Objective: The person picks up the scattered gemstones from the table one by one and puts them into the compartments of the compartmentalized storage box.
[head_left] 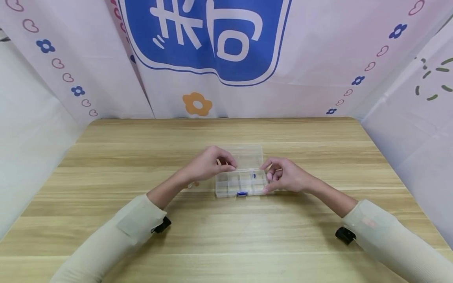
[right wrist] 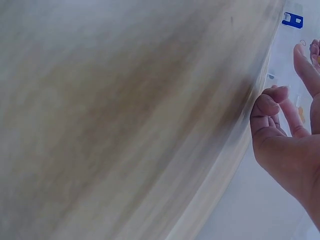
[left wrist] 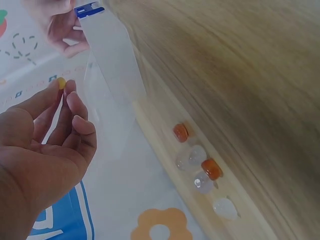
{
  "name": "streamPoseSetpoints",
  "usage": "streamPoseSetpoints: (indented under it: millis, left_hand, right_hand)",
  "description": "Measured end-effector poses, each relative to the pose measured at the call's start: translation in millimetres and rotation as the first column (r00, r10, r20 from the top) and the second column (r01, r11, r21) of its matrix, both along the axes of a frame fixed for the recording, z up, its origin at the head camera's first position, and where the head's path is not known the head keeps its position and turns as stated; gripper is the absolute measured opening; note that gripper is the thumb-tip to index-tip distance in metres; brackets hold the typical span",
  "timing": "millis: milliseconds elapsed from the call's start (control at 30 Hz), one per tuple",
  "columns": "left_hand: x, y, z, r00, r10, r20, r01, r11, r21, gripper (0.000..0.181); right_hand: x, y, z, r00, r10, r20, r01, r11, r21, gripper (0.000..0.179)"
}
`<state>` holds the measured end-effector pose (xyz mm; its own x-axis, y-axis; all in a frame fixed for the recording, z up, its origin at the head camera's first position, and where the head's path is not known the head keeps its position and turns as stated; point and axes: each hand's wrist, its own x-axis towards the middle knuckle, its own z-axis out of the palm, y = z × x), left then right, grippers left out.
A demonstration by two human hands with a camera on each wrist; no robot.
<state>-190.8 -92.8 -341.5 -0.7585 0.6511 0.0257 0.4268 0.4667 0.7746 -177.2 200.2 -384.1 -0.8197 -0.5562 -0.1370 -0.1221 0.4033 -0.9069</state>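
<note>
A clear plastic compartment box point(head_left: 222, 193) stands on the table with its transparent lid point(head_left: 250, 155) raised toward the back. Its blue latch point(head_left: 242, 193) faces the near side. Between thumb and forefinger my left hand point(head_left: 209, 163) pinches a small yellow bead point(left wrist: 61, 83), just above the box's back left part. My right hand point(head_left: 288, 175) holds the right end of the box, thumb at the near corner and forefinger at the far one. Inside a back right compartment a small dark blue piece point(head_left: 254, 176) shows.
Left of the box, partly behind the left forearm, lie several loose beads point(head_left: 191, 184). The left wrist view shows orange beads point(left wrist: 212, 169) and clear ones point(left wrist: 225, 208) among them. A printed cloth point(head_left: 283, 98) hangs along the table's back edge.
</note>
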Motion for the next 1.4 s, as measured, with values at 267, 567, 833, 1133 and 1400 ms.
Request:
streamPoseSetpoints:
  millis: [267,567,833,1133,1400]
  left_hand:
    - [-1.5,8.5,-3.4,0.999,-0.036,-0.018,0.037,0.999,0.020,0.008]
    - [-1.7,21.7,-4.8,0.998,-0.065,-0.005,0.065,0.998,0.003,0.008]
    - [-0.5,32.3,-4.7,0.997,-0.077,-0.003,0.077,0.997,-0.016,0.007]
    - [-1.7,44.0,-12.6,0.993,-0.115,-0.033,0.114,0.993,-0.027,0.005]
    - [-0.6,47.9,-16.1,0.992,-0.128,-0.009,0.127,0.991,-0.045,0.005]
  right_hand:
    - [0.7,0,1.4,1.000,-0.008,0.012,0.008,1.000,-0.009,0.058]
    - [1.5,0,1.4,1.000,-0.012,0.000,0.012,1.000,0.005,0.058]
    - [2.3,0,0.5,1.000,-0.018,-0.020,0.018,1.000,0.014,0.058]
    - [1.9,0,0.7,1.000,-0.013,-0.027,0.013,1.000,0.008,0.060]
    - [1.4,0,0.8,1.000,-0.010,-0.027,0.011,1.000,0.010,0.061]
